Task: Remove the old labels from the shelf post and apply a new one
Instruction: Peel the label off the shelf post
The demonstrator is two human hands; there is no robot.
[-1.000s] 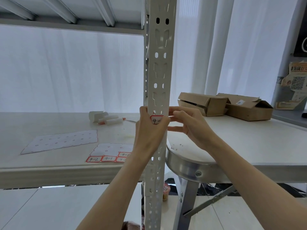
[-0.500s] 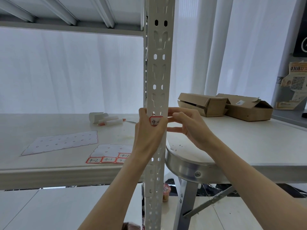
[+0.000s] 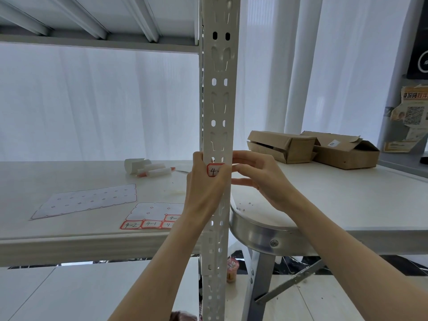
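A white perforated shelf post [image 3: 219,100] runs upright through the middle of the view. A red-bordered white label [image 3: 213,170] marked "4-" lies on its front face at shelf height. My left hand [image 3: 205,188] wraps the post from the left, its thumb across the label's right part. My right hand [image 3: 259,179] is at the post's right edge, thumb and forefinger pinched at the label's right end, which is hidden. A sheet with red-bordered labels [image 3: 152,218] reading "4-2" and "4-1" lies on the shelf to the left.
A larger backing sheet [image 3: 85,200] and white rolled items with a marker [image 3: 148,169] lie on the shelf board [image 3: 69,244]. Two cardboard boxes [image 3: 312,147] sit on the table [image 3: 347,205] to the right. A metal table leg [image 3: 259,274] and a small cup [image 3: 231,269] are below.
Both hands stay at the label with only slight finger shifts; the view has tilted a little.
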